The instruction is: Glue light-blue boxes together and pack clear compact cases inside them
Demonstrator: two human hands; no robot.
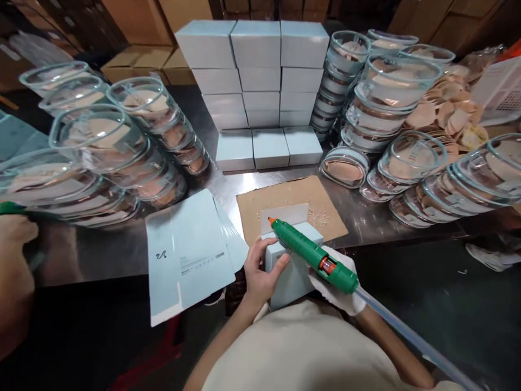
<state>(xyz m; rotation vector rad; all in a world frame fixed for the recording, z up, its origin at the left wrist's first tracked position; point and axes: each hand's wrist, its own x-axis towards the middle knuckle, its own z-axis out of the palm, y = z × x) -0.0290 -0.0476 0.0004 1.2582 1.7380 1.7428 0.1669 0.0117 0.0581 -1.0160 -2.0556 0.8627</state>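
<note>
My left hand (260, 271) grips the left side of a small pale blue box (291, 271) held against my body at the table's front edge. Its white flap stands upright. My right hand (340, 288), in a white glove, holds a green glue gun (313, 254) whose orange nozzle points at the top of the box near the flap. A clear glue stick trails from the back of the gun toward the lower right. The box rests on the near edge of a brown cardboard sheet (293, 201).
A flat unfolded blue carton (189, 252) lies left of the box. Closed blue boxes (260, 70) are stacked at the back centre. Stacks of glass containers (101, 146) fill the left, and more glass containers (391, 108) the right. Another person's hand (14, 255) is at the far left edge.
</note>
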